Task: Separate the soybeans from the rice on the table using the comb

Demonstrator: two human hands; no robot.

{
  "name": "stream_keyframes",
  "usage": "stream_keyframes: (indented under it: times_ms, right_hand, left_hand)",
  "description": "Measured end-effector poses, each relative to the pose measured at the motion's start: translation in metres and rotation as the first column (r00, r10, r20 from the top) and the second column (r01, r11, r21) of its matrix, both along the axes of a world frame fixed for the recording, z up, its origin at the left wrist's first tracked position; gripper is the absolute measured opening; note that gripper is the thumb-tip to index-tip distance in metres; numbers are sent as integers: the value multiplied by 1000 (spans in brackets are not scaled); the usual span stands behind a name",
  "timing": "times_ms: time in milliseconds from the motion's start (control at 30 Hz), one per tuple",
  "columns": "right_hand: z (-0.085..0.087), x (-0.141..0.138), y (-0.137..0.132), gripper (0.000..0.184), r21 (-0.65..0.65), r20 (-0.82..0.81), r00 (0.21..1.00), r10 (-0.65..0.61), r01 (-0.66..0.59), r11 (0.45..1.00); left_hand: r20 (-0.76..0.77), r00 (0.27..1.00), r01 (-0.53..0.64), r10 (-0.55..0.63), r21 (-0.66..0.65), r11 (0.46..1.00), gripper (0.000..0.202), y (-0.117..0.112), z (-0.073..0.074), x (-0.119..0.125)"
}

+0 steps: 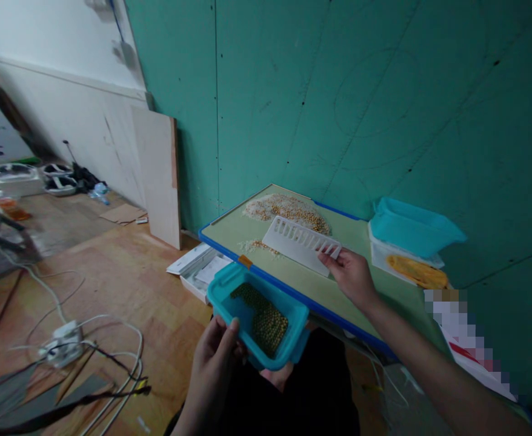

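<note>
My left hand grips the near side of a blue plastic container, which hangs just below the table's front edge. Inside it lie green beans and yellowish beans. With its fingers closed on the right end, my right hand holds a white slotted plastic strip on the tabletop. Behind the strip spreads a pile of white grains and yellow beans. A smaller scatter of grains lies to the strip's left.
The pale green table has a blue edge and stands by a green wall. A second blue container sits at the right above a yellow item. An opened white box and cables with a power strip lie left, below.
</note>
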State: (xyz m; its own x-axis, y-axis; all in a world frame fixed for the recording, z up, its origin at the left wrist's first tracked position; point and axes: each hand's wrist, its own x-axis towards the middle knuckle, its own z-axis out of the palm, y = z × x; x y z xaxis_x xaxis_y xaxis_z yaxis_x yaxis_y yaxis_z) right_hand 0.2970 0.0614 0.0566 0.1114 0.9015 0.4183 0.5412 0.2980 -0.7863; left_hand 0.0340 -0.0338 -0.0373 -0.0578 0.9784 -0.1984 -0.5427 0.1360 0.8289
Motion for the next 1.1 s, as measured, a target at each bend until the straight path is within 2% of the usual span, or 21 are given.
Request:
stream_keyframes:
  times_ms: [300, 800, 1100]
  right_hand:
    - [2, -1, -2, 35, -53, -141, 989, 49, -56, 997]
    - [12, -8, -12, 33, -75, -81, 994, 79, -85, 994]
    - [15, -9, -15, 30, -88, -104, 991, 89, -99, 991]
  left_hand:
    - [18, 1000, 5, -5, 3, 1000, 34, 1, 2, 0]
    - [-5, 1000, 16, -16, 3, 1000, 34, 0, 0, -1]
    - [-9, 999, 33, -33, 18, 999, 32, -1, 1, -2]
